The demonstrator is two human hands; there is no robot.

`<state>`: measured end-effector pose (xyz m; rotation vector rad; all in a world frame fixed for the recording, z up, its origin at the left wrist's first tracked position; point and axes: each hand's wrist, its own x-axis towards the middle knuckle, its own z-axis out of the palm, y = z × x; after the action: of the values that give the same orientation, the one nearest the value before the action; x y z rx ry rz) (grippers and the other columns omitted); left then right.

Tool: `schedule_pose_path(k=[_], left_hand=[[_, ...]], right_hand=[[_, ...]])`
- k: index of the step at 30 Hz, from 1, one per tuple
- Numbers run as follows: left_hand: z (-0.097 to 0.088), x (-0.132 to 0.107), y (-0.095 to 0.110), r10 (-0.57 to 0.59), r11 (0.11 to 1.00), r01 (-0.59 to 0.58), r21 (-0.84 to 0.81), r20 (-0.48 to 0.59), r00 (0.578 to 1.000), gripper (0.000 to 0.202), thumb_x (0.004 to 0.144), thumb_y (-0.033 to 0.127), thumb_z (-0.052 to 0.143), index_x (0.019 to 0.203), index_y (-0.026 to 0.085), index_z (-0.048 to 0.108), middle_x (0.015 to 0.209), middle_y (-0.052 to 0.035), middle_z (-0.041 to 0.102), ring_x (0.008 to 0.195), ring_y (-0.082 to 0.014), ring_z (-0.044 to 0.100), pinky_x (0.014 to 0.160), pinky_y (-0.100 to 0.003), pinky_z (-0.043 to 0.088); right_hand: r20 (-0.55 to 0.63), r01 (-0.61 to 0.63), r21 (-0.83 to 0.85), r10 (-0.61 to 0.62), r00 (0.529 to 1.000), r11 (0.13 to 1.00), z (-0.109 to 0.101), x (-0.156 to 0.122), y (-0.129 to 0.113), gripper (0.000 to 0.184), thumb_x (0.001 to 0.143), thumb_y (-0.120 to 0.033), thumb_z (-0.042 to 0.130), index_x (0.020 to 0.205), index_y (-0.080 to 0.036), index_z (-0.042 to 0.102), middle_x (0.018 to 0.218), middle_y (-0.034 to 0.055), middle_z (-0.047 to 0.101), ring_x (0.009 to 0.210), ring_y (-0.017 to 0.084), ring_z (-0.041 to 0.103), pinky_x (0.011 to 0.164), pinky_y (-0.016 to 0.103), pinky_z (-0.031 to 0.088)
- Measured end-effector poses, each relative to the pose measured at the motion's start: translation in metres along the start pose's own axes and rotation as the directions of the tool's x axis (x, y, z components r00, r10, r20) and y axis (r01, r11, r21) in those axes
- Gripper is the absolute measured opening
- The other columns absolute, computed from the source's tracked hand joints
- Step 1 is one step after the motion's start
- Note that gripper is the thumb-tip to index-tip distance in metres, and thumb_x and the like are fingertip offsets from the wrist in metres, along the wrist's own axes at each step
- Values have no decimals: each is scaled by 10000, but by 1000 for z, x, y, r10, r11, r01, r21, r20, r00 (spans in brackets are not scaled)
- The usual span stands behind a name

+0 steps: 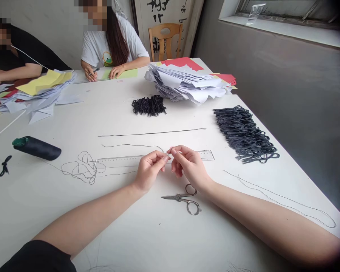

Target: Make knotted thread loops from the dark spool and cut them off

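Observation:
My left hand [150, 170] and my right hand [188, 163] meet fingertip to fingertip over a clear plastic ruler [121, 161], both pinching a thin dark thread [130, 145] that trails off to the left. The thread runs into a loose tangle [83, 170] and on toward a dark thread spool [38, 148] lying on its side. Small metal scissors [184, 199] lie shut on the white table [147, 234] just below my right wrist.
A straight cut thread [153, 133] lies beyond the ruler. Piles of looped dark cord sit at the right [245, 134] and centre back [149, 105]. A paper stack [187, 83] stands behind. Two people sit at the far left with coloured papers [42, 85].

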<state>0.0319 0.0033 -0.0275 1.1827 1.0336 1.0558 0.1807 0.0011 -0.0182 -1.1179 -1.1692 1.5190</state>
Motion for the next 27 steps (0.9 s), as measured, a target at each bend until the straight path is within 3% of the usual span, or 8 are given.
schedule_pose_path(k=[22,25,27], left_hand=[[0,-1,-1,-21,1000,21,14,1,1000,202,803,360,641,743,168,634,572,21,500,515,-85,410,477,-238,273],[-2,-1,-2,-30,1000,30,5,38,999,212,837,367,601,791,163,633,597,15,535,485,-76,396,479,-238,292],[-3,-1,-2,-25,999,28,-33,83,996,234,869,376,555,844,157,632,658,-9,581,529,-91,464,524,-244,350]], right_hand=[[-21,28,-17,-28,999,999,-4,2,0,297,870,-469,574,889,-173,552,506,-40,544,404,71,444,420,193,385],[-26,45,-38,-46,999,998,-4,2,0,301,867,-471,578,862,-172,546,495,-46,525,409,68,441,422,190,376],[-22,68,-74,-70,997,995,-4,1,0,303,871,-471,569,841,-170,546,497,-46,516,423,70,450,426,189,381]])
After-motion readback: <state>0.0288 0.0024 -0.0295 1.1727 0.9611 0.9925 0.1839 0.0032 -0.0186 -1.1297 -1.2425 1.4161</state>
